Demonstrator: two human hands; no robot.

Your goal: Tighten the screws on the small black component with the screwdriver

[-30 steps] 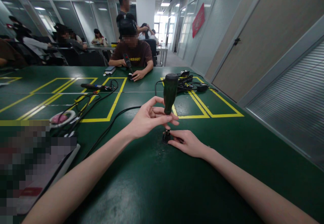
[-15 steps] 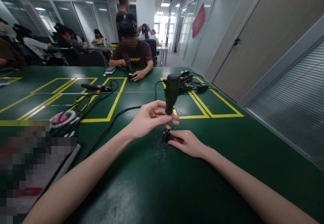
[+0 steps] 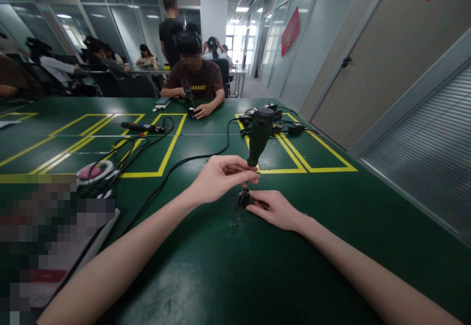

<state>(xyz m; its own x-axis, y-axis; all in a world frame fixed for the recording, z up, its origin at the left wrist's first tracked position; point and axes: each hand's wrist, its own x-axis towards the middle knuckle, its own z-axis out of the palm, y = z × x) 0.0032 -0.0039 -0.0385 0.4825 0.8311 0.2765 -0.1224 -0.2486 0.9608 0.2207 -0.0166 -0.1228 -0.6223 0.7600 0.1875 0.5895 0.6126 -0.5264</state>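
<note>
Now the dark green screwdriver leans over to the right, its handle top tipped away from the left hand; a second ago it stood nearly upright. That hand's fingers are pinched around the lower end of the handle, just above the shaft, and sit a little lower on it than before. Below those fingertips, the tool's tip meets a small black part on the green table. The right hand lies flat beside it, its fingertips pressed against the part, as they were a second ago. A black cable runs off behind the left hand's knuckles. Further beyond the fingers, a tangle of black adapters and cords lies inside a yellow-taped rectangle. Across the table a seated person in a brown shirt holds another tool. No containers show near either hand; left of the left forearm the view is blurred out
</note>
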